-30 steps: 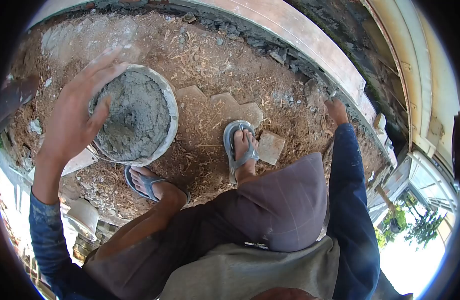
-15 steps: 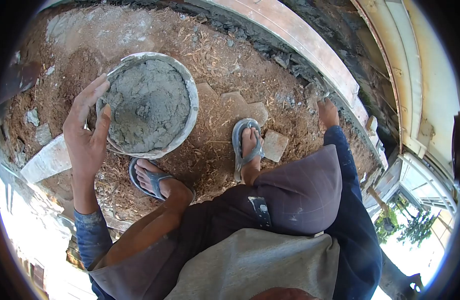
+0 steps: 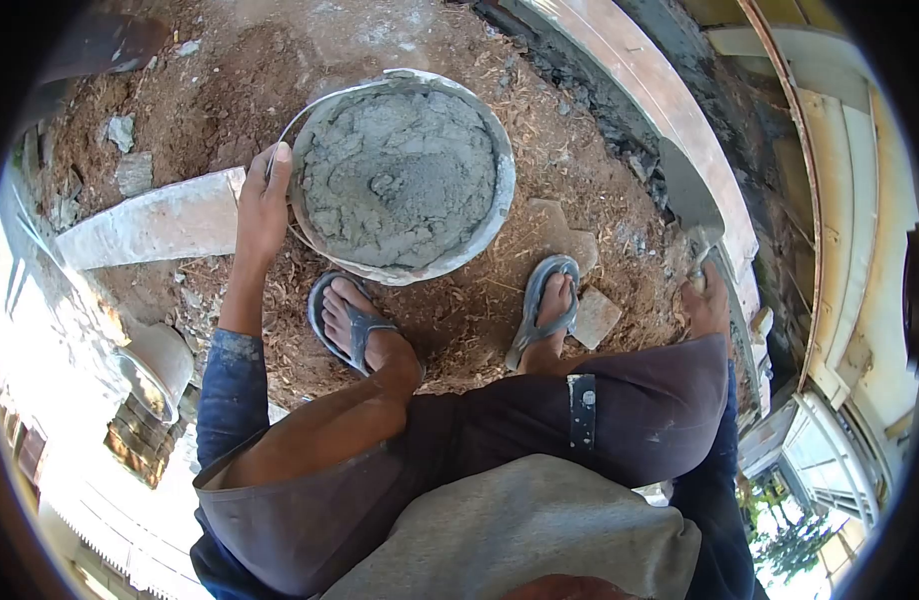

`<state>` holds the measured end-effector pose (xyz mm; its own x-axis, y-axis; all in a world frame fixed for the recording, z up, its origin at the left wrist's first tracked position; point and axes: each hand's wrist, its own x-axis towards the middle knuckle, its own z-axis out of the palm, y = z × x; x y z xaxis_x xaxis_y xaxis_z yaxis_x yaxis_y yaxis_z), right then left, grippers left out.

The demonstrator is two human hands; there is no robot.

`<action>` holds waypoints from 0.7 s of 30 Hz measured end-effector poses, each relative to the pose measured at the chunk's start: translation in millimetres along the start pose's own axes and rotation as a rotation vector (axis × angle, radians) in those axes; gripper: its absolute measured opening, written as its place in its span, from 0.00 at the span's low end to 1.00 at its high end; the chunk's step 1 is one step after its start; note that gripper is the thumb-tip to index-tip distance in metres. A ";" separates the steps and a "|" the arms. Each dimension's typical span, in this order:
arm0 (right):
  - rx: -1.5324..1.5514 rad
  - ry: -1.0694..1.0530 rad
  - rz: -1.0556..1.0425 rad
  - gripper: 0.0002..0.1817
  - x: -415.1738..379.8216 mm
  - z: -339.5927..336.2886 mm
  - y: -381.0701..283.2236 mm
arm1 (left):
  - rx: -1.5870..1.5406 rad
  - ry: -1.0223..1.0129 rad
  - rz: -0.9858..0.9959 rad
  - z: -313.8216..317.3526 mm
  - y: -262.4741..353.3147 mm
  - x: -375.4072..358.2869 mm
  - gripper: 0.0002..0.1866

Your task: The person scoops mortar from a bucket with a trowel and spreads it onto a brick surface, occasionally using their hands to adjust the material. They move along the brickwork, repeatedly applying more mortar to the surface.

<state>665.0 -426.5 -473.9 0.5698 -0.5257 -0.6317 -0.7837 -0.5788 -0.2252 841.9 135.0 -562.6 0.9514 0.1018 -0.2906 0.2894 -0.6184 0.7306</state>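
A round bucket (image 3: 507, 178) full of wet grey mortar (image 3: 410, 165) stands on the dirt before my feet. My left hand (image 3: 264, 212) is at its left side, fingers closed round the thin wire handle (image 3: 298, 122) beside the rim. Far to the right, my right hand (image 3: 710, 302) grips the handle of a trowel (image 3: 690, 192). The trowel's grey-coated blade points away from me and lies against the inner side of the long curved curb (image 3: 648, 85). Part of the right hand is hidden behind my knee.
My sandalled feet (image 3: 355, 325) are planted just behind the bucket. A pale slab (image 3: 155, 222) lies to the left, with a second bucket (image 3: 160, 370) lower down. Broken paving pieces (image 3: 597, 318) sit by my right foot. Beyond the curb runs a yellowish wall (image 3: 845, 200).
My left hand has gone from spread fingers at the bucket's rim to a hold on its wire handle. The trowel blade now shows along the curb. The whole view has shifted.
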 end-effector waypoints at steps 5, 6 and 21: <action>-0.495 0.250 -0.795 0.14 -36.4 -8.2 -138.2 | -0.041 -0.073 -0.054 7.0 0.6 7.6 0.33; -0.497 0.259 -0.799 0.14 -42.5 -11.2 -161.4 | -0.020 0.031 0.084 13.3 -2.3 6.9 0.32; -0.539 -0.420 -0.882 0.25 -45.4 74.0 -164.1 | 0.014 0.006 0.177 29.9 84.6 -45.2 0.26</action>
<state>749.5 -261.4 -463.2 0.6646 0.3966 -0.6332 0.1222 -0.8938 -0.4315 820.3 54.8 -506.1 0.9879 -0.0047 -0.1548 0.1163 -0.6378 0.7614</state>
